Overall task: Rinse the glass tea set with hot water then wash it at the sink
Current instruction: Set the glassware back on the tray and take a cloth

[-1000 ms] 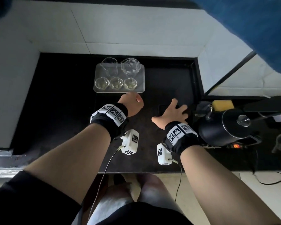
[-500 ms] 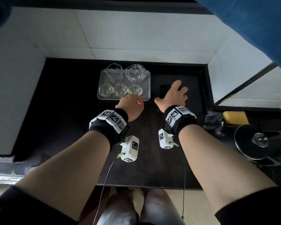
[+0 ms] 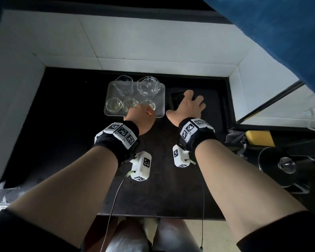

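Glass pieces of the tea set are laid out on a clear rectangular glass tray, which is placed toward the back of the black surface. At the tray's rear, a clear glass pitcher is stood on the left and a lidded glass brewing bowl on the right. Three small glass cups are lined along the front: the left cup, the middle cup and the right cup, the last partly covered by the left hand. That hand is held at the tray's near edge with its fingers curled under. Whether anything is gripped cannot be told, as the fingertips are hidden. The right hand is spread wide, fingers straight and nothing held, over what seems to be a dark square recess just beside the tray's right edge. Marker bands are worn on both wrists. At the far right, a yellow sponge and a black kettle lid with a clear knob are seen.
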`<state>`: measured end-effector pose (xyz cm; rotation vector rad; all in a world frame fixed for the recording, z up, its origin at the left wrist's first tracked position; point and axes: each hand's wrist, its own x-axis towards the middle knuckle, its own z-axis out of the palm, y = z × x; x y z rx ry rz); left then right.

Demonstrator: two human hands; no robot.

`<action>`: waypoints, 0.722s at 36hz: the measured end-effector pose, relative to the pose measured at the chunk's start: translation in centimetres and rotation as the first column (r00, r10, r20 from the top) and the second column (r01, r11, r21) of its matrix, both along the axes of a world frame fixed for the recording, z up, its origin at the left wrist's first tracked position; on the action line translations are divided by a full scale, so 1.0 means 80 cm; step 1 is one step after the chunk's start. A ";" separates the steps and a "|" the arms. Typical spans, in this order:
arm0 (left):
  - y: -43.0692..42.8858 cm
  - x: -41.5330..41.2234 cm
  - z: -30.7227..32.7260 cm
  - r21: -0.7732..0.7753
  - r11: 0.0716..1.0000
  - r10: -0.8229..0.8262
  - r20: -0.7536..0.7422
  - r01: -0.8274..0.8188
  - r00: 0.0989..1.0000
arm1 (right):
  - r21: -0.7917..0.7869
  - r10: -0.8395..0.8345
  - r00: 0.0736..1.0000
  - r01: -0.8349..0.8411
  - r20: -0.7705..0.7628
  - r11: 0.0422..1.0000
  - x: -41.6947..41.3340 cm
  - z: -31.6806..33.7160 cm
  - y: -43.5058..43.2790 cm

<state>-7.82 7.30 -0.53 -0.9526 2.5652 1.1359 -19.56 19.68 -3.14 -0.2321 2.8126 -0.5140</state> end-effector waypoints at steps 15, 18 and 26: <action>-0.010 0.040 0.005 0.045 0.998 0.047 -0.020 -0.046 0.999 | -0.037 0.135 0.991 -0.134 0.020 0.990 -0.012 0.012 -0.035; -0.014 0.052 0.000 0.065 0.996 0.055 -0.020 -0.053 0.998 | -0.017 0.057 0.994 -0.059 -0.097 0.998 0.011 0.003 -0.032; -0.022 0.085 -0.001 0.070 0.997 0.045 -0.022 -0.044 0.999 | 0.509 -0.220 0.965 0.120 0.141 0.852 0.052 -0.039 0.004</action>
